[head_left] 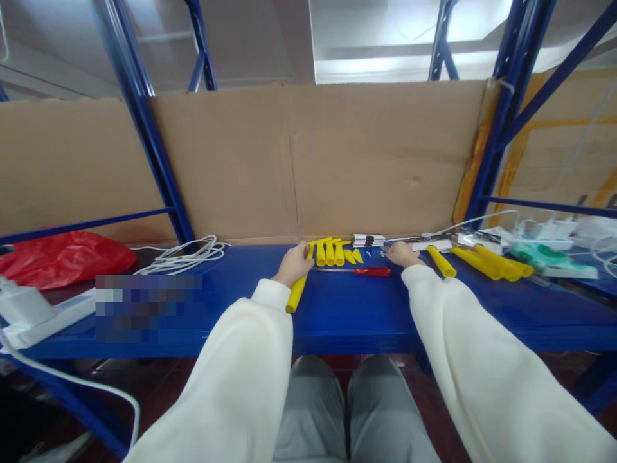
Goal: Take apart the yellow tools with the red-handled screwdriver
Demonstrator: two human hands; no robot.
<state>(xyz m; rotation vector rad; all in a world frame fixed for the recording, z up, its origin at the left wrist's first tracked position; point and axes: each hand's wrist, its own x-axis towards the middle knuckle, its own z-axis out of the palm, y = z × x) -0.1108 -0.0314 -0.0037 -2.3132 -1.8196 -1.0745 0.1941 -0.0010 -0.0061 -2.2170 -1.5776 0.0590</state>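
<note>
The yellow tube (pixel 297 292) lies to the left of the screwdriver (pixel 373 272), slanting, its thick end nearer the wearer than that tool; whether it rests on the table cannot be told. The left hand (pixel 292 263), left of the screwdriver's shaft tip, has its fingers closed around the tube's upper part. The right hand (pixel 405 254) is just beyond the screwdriver's grip, on its right, the thumb and fingers drawn close together by some small parts (pixel 382 253); whether they pinch anything cannot be told. The screwdriver lies crosswise on the blue table (pixel 347 315), its shaft pointing left. Beyond its shaft stand three more yellow tubes in a row (pixel 330 254), with two short yellow pieces (pixel 353 256) beside them, and beyond its grip a stack of black-and-white strips (pixel 369 240). Right of the screwdriver, past the right hand, come a single yellow tube (pixel 441 261), a yellow bundle (pixel 494 262) and a green bag (pixel 544 259). Far left of the screwdriver are a coiled white cable (pixel 190 256), a red bag (pixel 72 258) and a power strip (pixel 60 320). Behind the screwdriver, at the table's back, rises a cardboard sheet (pixel 376 161).
</note>
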